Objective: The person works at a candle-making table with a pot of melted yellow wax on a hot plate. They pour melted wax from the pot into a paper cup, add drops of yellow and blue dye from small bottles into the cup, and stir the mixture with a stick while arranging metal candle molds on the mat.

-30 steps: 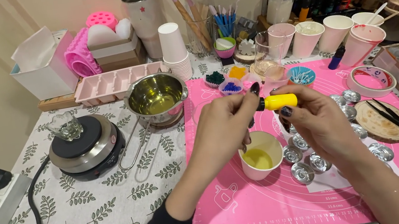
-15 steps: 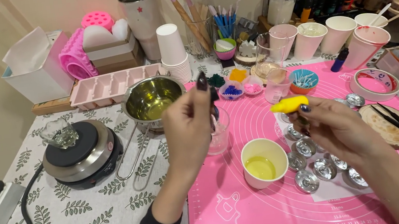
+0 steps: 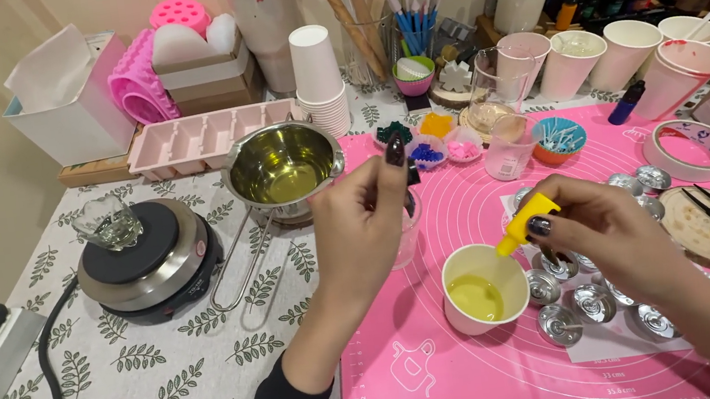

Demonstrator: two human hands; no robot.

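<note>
Centre frame: the right hand (image 3: pixel 601 226), having come down and tilted, grips the uncapped yellow dropper bottle (image 3: pixel 524 221) nozzle-down over the paper cup (image 3: pixel 479 288) of yellowish liquid, while the left hand (image 3: pixel 363 226) pinches its small dark cap (image 3: pixel 409 174) just above.

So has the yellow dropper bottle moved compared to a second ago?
Yes. The yellow dropper bottle has dropped from above the paper cup and now tilts tip-down over its rim, in the right hand.

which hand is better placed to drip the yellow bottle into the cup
Right. The right hand holds the yellow bottle tilted, tip down over the cup rim. The left hand holds only a small dark cap, off to the side.
</note>
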